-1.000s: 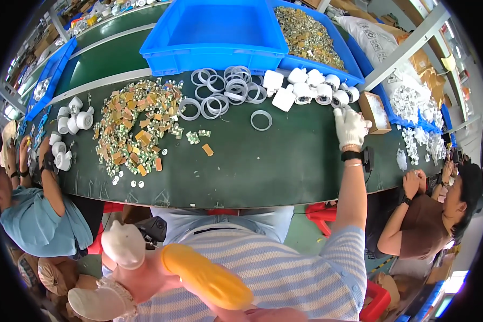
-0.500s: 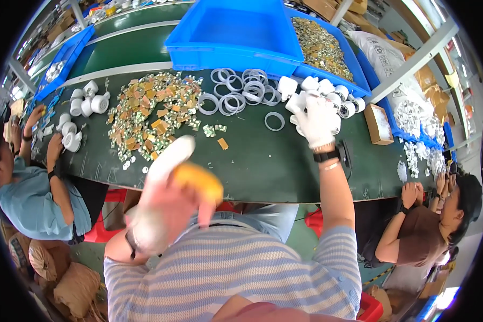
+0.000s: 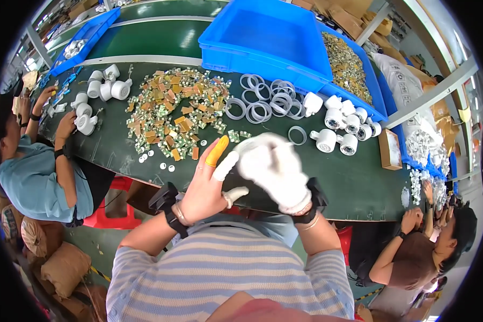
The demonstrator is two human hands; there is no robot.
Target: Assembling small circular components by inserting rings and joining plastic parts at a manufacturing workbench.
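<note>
White housing [image 3: 326, 141], right of centre on the counter [image 3: 359, 185]: stem toward the upper left, long axis slanting down to the right. A translucent ring [image 3: 298, 144] lies flat to its left. At centre I see the gloved right hand [image 3: 271, 172], curled and blurred; I cannot tell whether its grip has hold of anything. My left hand [image 3: 205, 190] points up, its grip spread and bare of objects, thumb apart toward the right.

I can't read any words or numbers from here. I just see small dark marks printed on the big white plastic sack [image 3: 398, 86] at the right, too tiny for me.
</note>
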